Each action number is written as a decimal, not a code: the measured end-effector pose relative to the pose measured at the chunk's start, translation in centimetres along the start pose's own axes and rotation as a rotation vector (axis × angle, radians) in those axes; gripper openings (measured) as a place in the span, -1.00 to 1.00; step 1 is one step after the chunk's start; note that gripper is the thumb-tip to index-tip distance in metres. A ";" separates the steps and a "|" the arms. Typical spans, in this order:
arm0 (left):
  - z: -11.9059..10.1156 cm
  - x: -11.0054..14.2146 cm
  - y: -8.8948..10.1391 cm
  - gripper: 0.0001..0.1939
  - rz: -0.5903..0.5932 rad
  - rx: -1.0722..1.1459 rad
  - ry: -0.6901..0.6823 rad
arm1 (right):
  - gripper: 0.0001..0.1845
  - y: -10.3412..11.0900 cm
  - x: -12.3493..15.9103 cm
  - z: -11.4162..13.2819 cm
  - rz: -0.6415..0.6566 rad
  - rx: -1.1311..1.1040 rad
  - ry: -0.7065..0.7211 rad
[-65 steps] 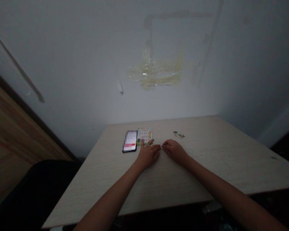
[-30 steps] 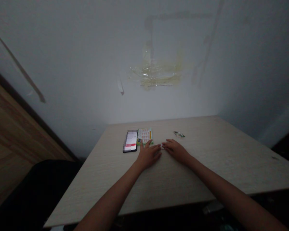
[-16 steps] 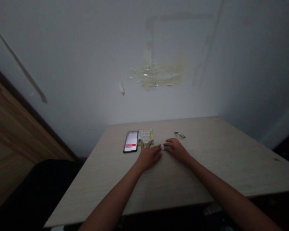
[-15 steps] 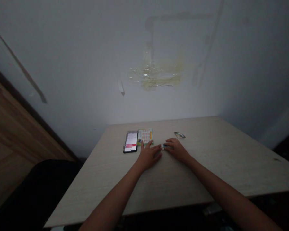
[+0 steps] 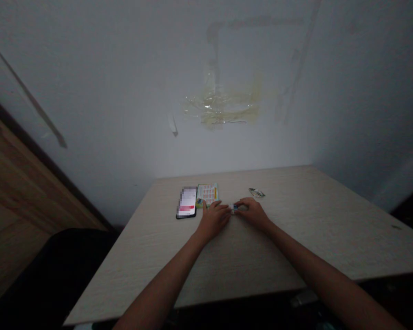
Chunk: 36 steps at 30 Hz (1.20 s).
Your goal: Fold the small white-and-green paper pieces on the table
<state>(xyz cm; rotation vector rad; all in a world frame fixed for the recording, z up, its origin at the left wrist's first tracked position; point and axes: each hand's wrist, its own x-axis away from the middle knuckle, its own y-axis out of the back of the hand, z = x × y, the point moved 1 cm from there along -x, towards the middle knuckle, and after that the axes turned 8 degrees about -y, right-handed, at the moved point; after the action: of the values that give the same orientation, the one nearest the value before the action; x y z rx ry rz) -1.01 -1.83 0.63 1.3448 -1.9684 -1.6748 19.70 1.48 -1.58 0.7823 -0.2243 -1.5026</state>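
Between my hands, on the table, lies a small white-and-blue piece (image 5: 232, 208), too small to name. My right hand (image 5: 253, 214) pinches its right side between thumb and fingers. From the other side, my left hand (image 5: 213, 221) reaches in with fingers stretched out, their tips at or very near the piece's left edge. The left thumb points toward a green-edged printed card or packet (image 5: 209, 192) covered in rows of small pictures. Part of that card's lower edge is hidden by my left hand.
A phone (image 5: 187, 204) with a lit, blurred screen lies left of the card. Beyond my right hand is a small crumpled scrap (image 5: 256, 192). The pale wooden table (image 5: 296, 197) meets a wall (image 5: 124, 91) bearing old tape (image 5: 227, 107). A dark shape (image 5: 65, 270) stands at left.
My left hand's fingers have drawn closer together, and its index finger has come away from the card toward the small piece. The right hand's pinch shows more clearly; other things stay put.
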 end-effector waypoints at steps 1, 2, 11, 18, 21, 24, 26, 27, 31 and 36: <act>0.0 -0.1 -0.1 -0.73 -0.022 0.021 0.018 | -0.72 0.0 0.0 0.1 0.002 -0.018 -0.031; 0.1 -0.2 -0.2 -0.73 -0.049 0.045 0.044 | -0.71 0.1 0.1 0.1 0.005 -0.039 -0.056; 0.0 -1.5 -0.6 -0.77 -0.289 0.138 0.242 | -0.70 0.4 -0.2 0.1 0.012 -0.204 -0.099; -0.2 -2.2 -1.0 -0.84 -0.310 0.216 0.314 | -0.73 0.2 -0.1 0.3 0.021 -0.239 -0.120; -0.1 -2.2 -1.0 -0.84 -0.320 0.218 0.286 | -0.77 0.4 -0.2 0.1 -0.041 -0.156 -0.050; 0.0 -2.0 -1.1 -0.84 -0.338 0.185 0.248 | -0.75 0.6 -0.3 0.1 -0.048 -0.117 -0.013; -0.1 -1.9 -1.1 -0.84 -0.340 0.163 0.233 | -0.74 0.6 -0.3 0.1 -0.032 -0.104 -0.017; -0.1 -1.9 -1.1 -0.84 -0.337 0.152 0.233 | -0.74 0.6 -0.2 0.1 -0.024 -0.103 -0.017; -0.4 -1.9 -1.1 -0.82 -0.329 0.127 0.255 | -0.74 0.6 -0.2 0.3 0.009 -0.093 0.036; -0.6 -1.9 -0.8 -0.85 -0.298 0.162 0.249 | -0.78 0.6 -0.2 0.3 0.037 -0.067 0.058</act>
<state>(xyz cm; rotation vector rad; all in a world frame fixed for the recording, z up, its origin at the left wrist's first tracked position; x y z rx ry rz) 0.87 -0.78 0.83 1.8850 -1.8639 -1.3958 19.95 1.48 -0.95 0.7628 -0.1437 -1.4431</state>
